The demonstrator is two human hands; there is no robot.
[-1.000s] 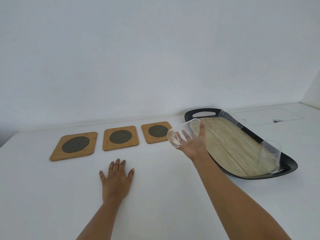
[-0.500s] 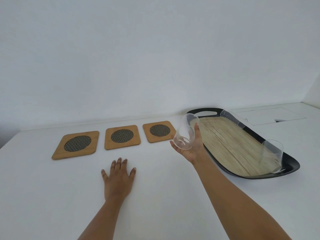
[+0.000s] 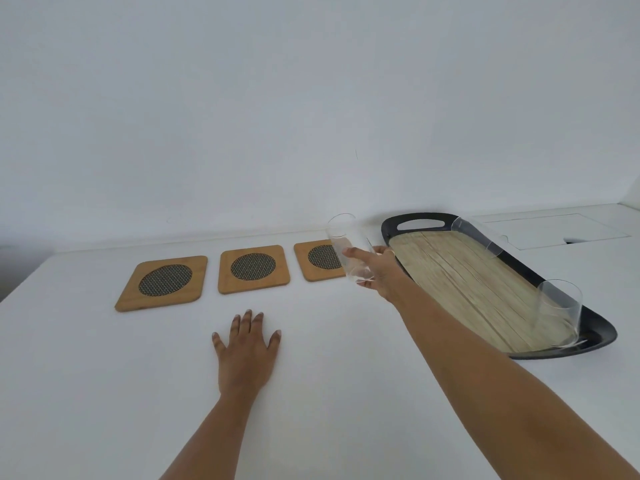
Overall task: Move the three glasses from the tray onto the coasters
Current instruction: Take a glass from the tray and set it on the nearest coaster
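Observation:
My right hand [image 3: 379, 273] grips a clear glass [image 3: 344, 242], held nearly upright in the air over the right edge of the right coaster [image 3: 320, 259]. The middle coaster [image 3: 253, 269] and the left coaster [image 3: 162, 283] are bare; all three are wooden squares with dark mesh centres. Two more clear glasses stand upside down on the black-rimmed bamboo tray [image 3: 460, 285]: one at the far edge [image 3: 479, 239], one at the near right end [image 3: 557, 311]. My left hand [image 3: 246, 351] lies flat on the white table, fingers spread.
A white wall rises right behind the coasters. A recessed white panel [image 3: 557, 230] with a small slot lies in the tabletop behind the tray. The table's left edge drops off near the left coaster.
My right hand has turned the glass from lying sideways to nearly upright and carried it left, over the right coaster. The left hand has stayed flat on the table.

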